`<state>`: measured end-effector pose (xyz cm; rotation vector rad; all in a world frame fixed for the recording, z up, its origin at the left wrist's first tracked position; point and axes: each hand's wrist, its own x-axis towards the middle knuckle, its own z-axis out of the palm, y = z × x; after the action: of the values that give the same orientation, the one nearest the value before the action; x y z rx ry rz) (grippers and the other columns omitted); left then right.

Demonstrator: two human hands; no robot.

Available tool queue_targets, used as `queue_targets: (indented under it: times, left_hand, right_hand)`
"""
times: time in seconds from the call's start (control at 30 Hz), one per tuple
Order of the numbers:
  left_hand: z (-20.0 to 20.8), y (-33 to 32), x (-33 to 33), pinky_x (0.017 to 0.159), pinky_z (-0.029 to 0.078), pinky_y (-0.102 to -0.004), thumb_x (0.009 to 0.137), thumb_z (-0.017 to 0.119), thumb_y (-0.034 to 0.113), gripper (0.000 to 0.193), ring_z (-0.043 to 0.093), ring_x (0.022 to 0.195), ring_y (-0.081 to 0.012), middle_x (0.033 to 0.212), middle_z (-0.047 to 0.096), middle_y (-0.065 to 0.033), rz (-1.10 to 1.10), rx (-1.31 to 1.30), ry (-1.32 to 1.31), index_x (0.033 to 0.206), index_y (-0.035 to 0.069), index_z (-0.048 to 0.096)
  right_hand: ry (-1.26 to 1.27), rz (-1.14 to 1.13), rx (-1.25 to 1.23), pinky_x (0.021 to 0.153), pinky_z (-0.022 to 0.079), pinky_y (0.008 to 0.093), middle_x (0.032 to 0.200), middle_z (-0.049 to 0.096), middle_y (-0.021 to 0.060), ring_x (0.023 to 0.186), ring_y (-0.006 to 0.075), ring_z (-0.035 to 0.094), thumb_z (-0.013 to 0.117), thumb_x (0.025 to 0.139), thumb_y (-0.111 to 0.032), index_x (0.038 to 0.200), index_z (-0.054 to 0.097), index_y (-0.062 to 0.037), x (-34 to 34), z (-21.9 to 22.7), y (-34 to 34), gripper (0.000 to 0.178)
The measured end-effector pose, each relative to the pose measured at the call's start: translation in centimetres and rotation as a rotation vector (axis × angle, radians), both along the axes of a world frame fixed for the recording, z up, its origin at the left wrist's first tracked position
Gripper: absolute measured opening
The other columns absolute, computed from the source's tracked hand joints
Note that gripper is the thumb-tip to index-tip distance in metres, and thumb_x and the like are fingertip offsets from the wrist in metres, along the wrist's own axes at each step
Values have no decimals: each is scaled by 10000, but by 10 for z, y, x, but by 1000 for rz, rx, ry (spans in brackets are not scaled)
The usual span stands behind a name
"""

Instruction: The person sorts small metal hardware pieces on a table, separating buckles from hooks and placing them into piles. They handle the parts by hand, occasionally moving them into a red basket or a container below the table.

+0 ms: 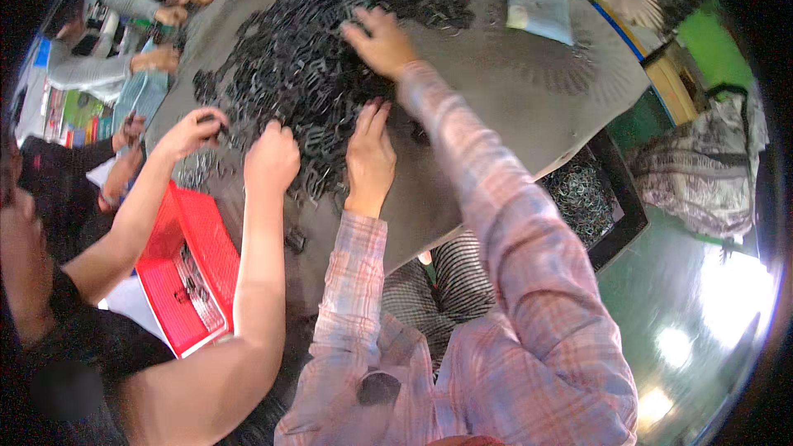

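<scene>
A wide heap of small black clip-like pieces (289, 74) covers the far middle of the grey table (462, 107). My left hand (370, 158) lies at the heap's near right edge, fingers stretched out and close together. Whether a piece lies under its fingertips is hidden. Farther off, my right hand (382, 43) reaches over the heap with its fingers apart, and nothing shows in its grasp. Both arms wear plaid sleeves.
At my left, a co-worker's hands (274, 157) work at the heap, above a red plastic basket (216, 244) holding a few pieces. A black crate (634, 198) of small parts stands right of the table. A light blue packet (538, 10) lies far right. More people sit far left.
</scene>
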<state>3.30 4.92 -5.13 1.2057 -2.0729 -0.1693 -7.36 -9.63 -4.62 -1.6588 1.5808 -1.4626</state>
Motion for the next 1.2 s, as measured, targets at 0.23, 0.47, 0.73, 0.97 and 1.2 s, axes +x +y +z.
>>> queue_targets:
  times: [0.23, 0.47, 0.73, 0.97, 1.2]
  left_hand:
    - [15, 44, 10, 992, 407, -384, 847, 477, -47, 342, 507, 1176, -331, 1223, 562, -156, 65, 93, 35, 1164, 28, 582]
    - [31, 52, 16, 1018, 374, -398, 855, 419, -54, 400, 491, 1207, -327, 1294, 512, -192, 135, 208, 171, 1227, 21, 543]
    - [59, 53, 21, 897, 451, -368, 800, 644, 129, 308, 589, 1022, -286, 1096, 623, -129, 203, 323, 84, 1100, 58, 634]
    - [9, 66, -45, 1125, 150, -472, 862, 555, 302, 723, 139, 1394, -372, 1497, 160, -226, 147, 372, -343, 1417, -30, 231]
    - [-27, -1, -126, 1031, 96, -681, 870, 489, 462, 705, 106, 1357, -490, 1483, 180, -241, 387, 238, -389, 1408, 42, 314]
  right_hand:
    - [105, -5, -52, 1040, 338, 403, 1263, 536, 150, 1198, 319, 471, 634, 826, -358, 1211, 566, -88, -107, 22, 143, 475]
    - [618, 168, -79, 1056, 290, 513, 1326, 467, 145, 1263, 368, 377, 651, 799, -370, 1290, 478, -123, -82, -12, 151, 576]
    - [177, 278, -154, 857, 460, 374, 1035, 620, 118, 976, 304, 562, 653, 790, -127, 996, 645, -53, -65, 9, 137, 219]
    - [201, 294, -98, 818, 481, 359, 975, 651, 102, 925, 278, 600, 620, 798, -63, 963, 667, -53, -91, 11, 148, 172]
    - [65, -32, 20, 734, 484, 272, 918, 664, 94, 798, 193, 624, 601, 823, -15, 980, 680, -45, -171, 2, 149, 177]
